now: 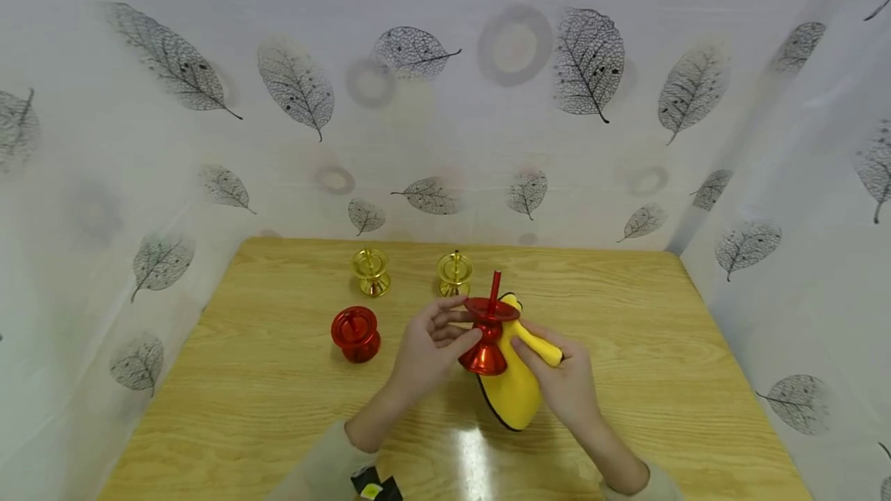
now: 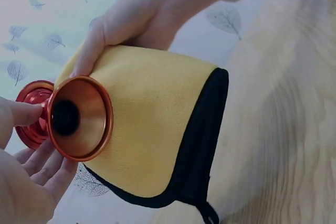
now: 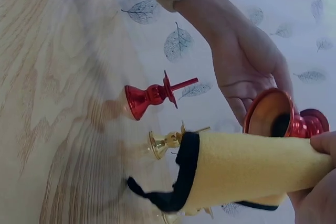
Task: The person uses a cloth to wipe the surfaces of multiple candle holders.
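A shiny red candle holder (image 1: pixel 486 350) with a spike on top is held above the table, upright in the head view. My left hand (image 1: pixel 433 342) grips it around its narrow waist, thumb on one side and fingers on the other. In the left wrist view the hollow underside of the candle holder (image 2: pixel 86 116) faces the camera. My right hand (image 1: pixel 567 385) pinches a yellow cleaning cloth (image 1: pixel 515 397) with black edging, folded and hanging down. The cloth (image 3: pixel 241 166) lies against the candle holder's side, and the right fingertips are partly hidden behind it.
Another red candle holder (image 1: pixel 356 335) stands on the wooden table (image 1: pixel 264 393) left of my hands. Two gold candle holders stand farther back, one on the left (image 1: pixel 371 273) and one nearer the middle (image 1: pixel 455 270). A leaf-patterned sheet (image 1: pixel 431 130) hangs behind the table.
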{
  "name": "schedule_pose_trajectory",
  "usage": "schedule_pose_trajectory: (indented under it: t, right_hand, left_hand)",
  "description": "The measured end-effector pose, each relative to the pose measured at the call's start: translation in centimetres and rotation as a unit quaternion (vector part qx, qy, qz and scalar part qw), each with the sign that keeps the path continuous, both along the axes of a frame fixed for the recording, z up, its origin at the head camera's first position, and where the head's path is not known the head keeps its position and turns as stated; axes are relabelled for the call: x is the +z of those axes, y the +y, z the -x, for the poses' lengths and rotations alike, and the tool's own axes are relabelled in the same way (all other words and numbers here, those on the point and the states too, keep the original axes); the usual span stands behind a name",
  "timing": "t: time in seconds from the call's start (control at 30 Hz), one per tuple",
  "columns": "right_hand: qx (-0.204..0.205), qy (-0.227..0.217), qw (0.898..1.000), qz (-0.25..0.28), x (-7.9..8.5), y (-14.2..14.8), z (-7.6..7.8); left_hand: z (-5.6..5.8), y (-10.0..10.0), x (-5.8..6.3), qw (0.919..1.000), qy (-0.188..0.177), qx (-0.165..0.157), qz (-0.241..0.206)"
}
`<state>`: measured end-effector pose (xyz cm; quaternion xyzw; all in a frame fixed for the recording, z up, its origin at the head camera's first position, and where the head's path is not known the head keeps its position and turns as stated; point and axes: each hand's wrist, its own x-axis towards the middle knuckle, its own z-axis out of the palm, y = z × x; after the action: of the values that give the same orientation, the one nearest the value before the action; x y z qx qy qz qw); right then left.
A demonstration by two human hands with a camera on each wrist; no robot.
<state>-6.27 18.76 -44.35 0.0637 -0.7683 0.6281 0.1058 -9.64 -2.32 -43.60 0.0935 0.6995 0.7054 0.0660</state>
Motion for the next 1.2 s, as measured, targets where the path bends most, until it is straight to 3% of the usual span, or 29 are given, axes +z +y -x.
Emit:
schedule_pose_trajectory:
  t: [0.17, 0.3, 0.43, 0.6, 0.77, 0.93, 1.07, 1.2]
  right_hand:
    - [0.042, -0.008, 0.999, 0.029, -0.3, 0.7, 0.5]
    - [0.051, -0.01, 0.998, 0.038, -0.6, 0.8, 0.7]
    - [0.049, -0.005, 0.998, 0.032, -0.8, 0.8, 0.9]
    - [0.036, 0.008, 0.999, 0.013, -0.9, 0.5, 0.8]
    - [0.013, 0.036, 0.999, -0.013, -1.0, -0.1, 0.6]
    - [-0.002, 0.064, 0.997, -0.038, -0.7, -0.8, 0.1]
    - [-0.01, 0.062, 0.997, -0.032, -0.3, -0.9, -0.2]
    - [-0.018, 0.038, 0.999, -0.022, -0.1, -0.5, -0.1]
  left_hand:
    - [0.6, -0.3, -0.2, 0.9977, -0.04, -0.047, -0.026]
    - [0.9, -0.4, -0.5, 0.9933, -0.059, -0.089, -0.043]
    - [0.9, -0.4, -0.7, 0.9928, -0.055, -0.1, -0.037]
    - [0.6, -0.1, -0.8, 0.9967, -0.021, -0.079, 0.004]
    - [0.5, 0.4, -1.2, 0.9991, 0.015, -0.022, 0.033]
    - [0.6, 0.8, -1.4, 0.9958, 0.07, 0.022, 0.055]
    - [0.5, 0.7, -1.3, 0.9943, 0.086, 0.024, 0.058]
    - [0.4, 0.5, -0.9, 0.997, 0.063, 0.009, 0.043]
